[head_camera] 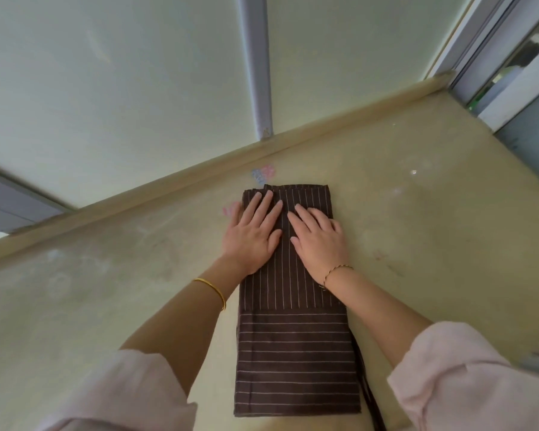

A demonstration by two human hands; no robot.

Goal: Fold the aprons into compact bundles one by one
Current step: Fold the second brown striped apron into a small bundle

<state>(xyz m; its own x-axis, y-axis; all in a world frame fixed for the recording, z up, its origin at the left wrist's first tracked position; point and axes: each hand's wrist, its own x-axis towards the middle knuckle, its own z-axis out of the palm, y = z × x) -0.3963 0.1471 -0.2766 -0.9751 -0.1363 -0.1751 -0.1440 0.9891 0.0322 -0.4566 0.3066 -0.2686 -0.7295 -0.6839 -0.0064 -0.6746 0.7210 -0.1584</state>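
from my head camera, looking down: a brown pinstriped apron [293, 321] lies folded into a long narrow strip on the beige floor [106, 306], running from near my body toward the wall. its far half carries stripes running lengthwise, its near half stripes running crosswise, with a seam between the two. a dark tie strap [366, 381] trails out along the strip's right edge near me and runs off the bottom of the frame.

both my palms lie flat on the far end of the strip. my left hand [252, 231] presses down with its fingers straight and spread, its outer edge reaching just over the apron's left side onto the floor. my right hand [319, 237] lies just beside it, fingers straight and pointing toward the left hand's fingertips, nearly touching them. neither hand grips any cloth.

a plain gold bangle [213, 292] sits on my left forearm, a twisted thin bracelet [335, 273] on my right wrist. pale pink sleeves [467, 377] are pushed up both arms.

beyond the apron, faint pink and blue chalk marks [263, 173] show on the floor beside a tan skirting board [324, 126] under a pale wall. a sliding door frame [492, 38] stands at the upper right.
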